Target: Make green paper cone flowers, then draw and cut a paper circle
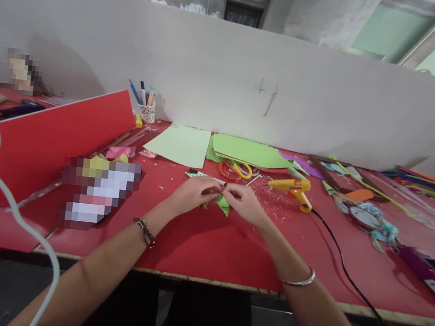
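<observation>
Forearms (pixel 108 263) converge over desk (pixel 207 258); left hand (pixel 193 191), right hand (pixel 247 203): both grips pinching green paper (pixel 223 205), likely for steadiness.

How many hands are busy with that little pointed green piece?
2: the left hand at the green piece's left, the right hand at its right, over the red table.

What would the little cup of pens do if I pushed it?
The cup might tip if pushed near the top, since the pens stick up well above its rim. A low, gentle push would probably slide it, because it stands upright. The pens would likely shift, as they lean at different angles.
</observation>
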A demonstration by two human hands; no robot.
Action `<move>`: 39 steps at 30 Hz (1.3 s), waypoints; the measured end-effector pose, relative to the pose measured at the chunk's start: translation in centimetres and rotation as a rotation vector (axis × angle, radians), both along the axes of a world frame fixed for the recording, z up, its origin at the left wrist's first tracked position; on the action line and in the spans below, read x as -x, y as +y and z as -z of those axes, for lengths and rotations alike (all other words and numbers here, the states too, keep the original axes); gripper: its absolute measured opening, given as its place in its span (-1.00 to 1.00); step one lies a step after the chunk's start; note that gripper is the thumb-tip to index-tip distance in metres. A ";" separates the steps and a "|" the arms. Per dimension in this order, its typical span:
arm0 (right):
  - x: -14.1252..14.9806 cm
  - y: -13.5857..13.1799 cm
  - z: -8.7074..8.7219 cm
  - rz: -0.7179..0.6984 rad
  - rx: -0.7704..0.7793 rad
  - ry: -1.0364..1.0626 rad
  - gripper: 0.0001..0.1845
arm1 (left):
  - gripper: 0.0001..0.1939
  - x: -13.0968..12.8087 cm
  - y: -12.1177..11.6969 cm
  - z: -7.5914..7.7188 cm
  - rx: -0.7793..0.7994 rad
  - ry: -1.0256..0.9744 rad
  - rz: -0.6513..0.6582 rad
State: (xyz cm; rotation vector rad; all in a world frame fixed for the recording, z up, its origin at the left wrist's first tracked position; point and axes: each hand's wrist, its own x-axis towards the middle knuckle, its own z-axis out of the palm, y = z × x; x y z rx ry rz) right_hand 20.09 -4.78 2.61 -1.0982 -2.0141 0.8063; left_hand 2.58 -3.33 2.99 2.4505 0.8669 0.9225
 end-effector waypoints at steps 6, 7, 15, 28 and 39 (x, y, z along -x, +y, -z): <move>-0.1 -0.1 0.2 -0.007 -0.063 -0.107 -0.81 | -0.87 0.0 0.4 0.5 -0.064 0.064 0.007; -0.1 -0.1 0.2 -0.009 -0.073 -0.126 -0.81 | -0.89 0.0 0.3 0.5 -0.058 0.070 0.002; 0.3 -0.4 0.0 -0.030 -0.082 -0.175 -0.80 | -0.91 -0.4 -0.1 0.6 -0.055 0.073 -0.049; -0.3 -0.1 -0.1 0.024 -0.091 -0.105 -0.82 | -0.91 -0.2 0.1 0.6 -0.105 0.023 -0.029; -0.3 -0.1 0.1 0.008 -0.090 -0.156 -0.82 | -0.90 -0.1 0.4 1.3 -0.172 0.141 -0.038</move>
